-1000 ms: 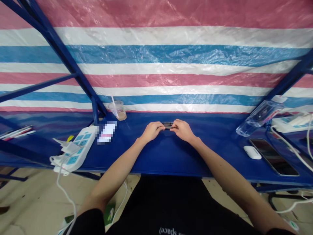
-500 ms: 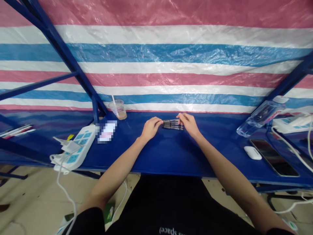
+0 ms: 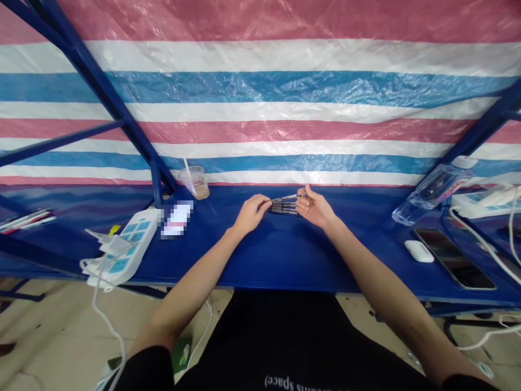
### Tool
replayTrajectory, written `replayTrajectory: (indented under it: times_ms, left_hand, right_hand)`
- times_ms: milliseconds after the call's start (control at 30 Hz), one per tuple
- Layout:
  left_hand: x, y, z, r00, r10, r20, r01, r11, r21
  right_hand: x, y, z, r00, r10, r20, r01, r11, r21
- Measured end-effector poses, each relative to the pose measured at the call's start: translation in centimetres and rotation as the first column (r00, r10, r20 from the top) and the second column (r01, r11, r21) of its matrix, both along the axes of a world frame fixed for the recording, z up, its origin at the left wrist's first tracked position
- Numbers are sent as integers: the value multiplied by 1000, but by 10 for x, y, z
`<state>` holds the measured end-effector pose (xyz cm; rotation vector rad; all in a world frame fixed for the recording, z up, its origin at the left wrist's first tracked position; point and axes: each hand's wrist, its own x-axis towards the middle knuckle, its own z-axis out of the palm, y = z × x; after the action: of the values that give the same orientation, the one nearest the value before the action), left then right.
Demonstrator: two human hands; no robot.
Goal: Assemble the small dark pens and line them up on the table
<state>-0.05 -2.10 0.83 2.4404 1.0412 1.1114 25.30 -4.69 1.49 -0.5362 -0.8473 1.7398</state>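
Several slim dark and clear pens point(image 3: 285, 208) lie side by side on the blue table point(image 3: 268, 255). Along their far side one pen point(image 3: 288, 197) is angled away from the row. My right hand point(image 3: 315, 207) is closed on this pen's right end, thumb up and fingers curled. At its left end, my left hand point(image 3: 253, 213) pinches the pen between thumb and fingers, close to the left ends of the row. Whether the left fingers also touch the other pens cannot be made out.
To the left stand a plastic cup with a straw point(image 3: 196, 183), a blurred-out phone-like item point(image 3: 177, 220) and a power strip point(image 3: 128, 247). On the right are a water bottle point(image 3: 433, 190), a white earbud case point(image 3: 419, 251) and a phone point(image 3: 456, 259). Striped sheeting point(image 3: 285, 127) hangs behind.
My right hand has turned, thumb now up, and swung the right end of one pen away from the row. My left hand has stayed at the left ends.
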Motion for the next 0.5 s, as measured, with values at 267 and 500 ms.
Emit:
replayTrajectory:
  times_ms: [267,500]
  left_hand:
    - [0,1,-3,1000,14,-9,-14,1000,-12]
    - [1,11,-6,995,86,43,-87,996,8]
  right_hand:
    - [4,2,1,994,-20,107,11,996,85]
    - [16,18,-19,617,-482,622,108,835,539]
